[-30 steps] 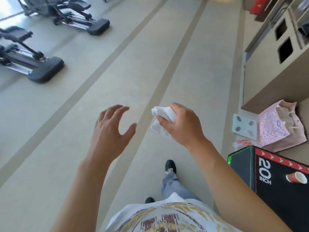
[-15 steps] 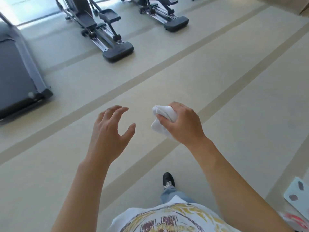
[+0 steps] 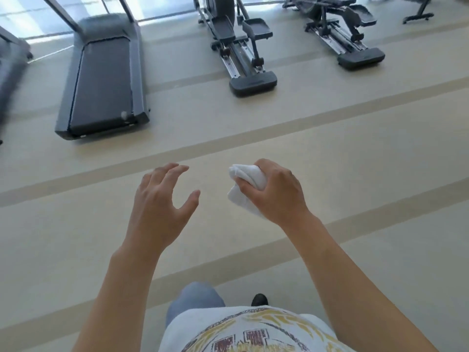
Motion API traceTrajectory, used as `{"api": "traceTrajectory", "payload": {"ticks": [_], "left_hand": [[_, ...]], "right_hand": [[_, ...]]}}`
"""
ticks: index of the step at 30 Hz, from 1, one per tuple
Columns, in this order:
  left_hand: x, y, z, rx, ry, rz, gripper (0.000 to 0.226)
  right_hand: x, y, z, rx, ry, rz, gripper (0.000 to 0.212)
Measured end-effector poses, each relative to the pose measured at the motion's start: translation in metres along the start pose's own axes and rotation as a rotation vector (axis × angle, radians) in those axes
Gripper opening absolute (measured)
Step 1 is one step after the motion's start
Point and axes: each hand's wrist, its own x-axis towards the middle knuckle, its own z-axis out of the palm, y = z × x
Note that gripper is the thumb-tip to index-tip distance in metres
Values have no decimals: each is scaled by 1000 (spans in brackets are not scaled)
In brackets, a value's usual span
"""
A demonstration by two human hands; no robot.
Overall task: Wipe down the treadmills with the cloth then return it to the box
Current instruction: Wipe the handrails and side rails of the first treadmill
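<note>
My right hand (image 3: pixel 275 193) grips a bunched white cloth (image 3: pixel 245 184) in front of my chest, with the cloth sticking out to the left of my fingers. My left hand (image 3: pixel 161 201) is held out beside it with fingers spread and loosely bent, holding nothing. A dark grey treadmill (image 3: pixel 101 77) stands ahead on the left, its belt end facing me. Part of a second treadmill (image 3: pixel 10 72) shows at the left edge. The box is not in view.
Two elliptical trainers (image 3: pixel 241 49) (image 3: pixel 347 34) stand ahead, centre and right, with their bases toward me. The beige floor (image 3: pixel 355 153) has darker stripes running across it. My knee and one black shoe (image 3: pixel 259 299) show below.
The view has swung left: the black plyo box, bag and cabinet on the right have gone, and the treadmills and ellipticals have come in front. Both hands keep their pose.
</note>
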Motion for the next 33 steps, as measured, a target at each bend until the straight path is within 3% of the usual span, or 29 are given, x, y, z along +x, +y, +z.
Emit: {"api": "traceTrajectory", "payload": {"ticks": [13,19,24,33], "left_hand": [[115,-110,-20,-25,101,-39,55],[201,-193,-58,-25,113,-9,55],[260,-251,-96,-31,154,18,55],[312,-324,-112,-73,170,-32,56]], "right_hand": [[140,-55,101,17,-65,-72,48],[222,-112,160,-9,-58,-76,39],[283,-169,196,21,-13,-83,45],[364,-218,258,-16,-71,-146,38]]}}
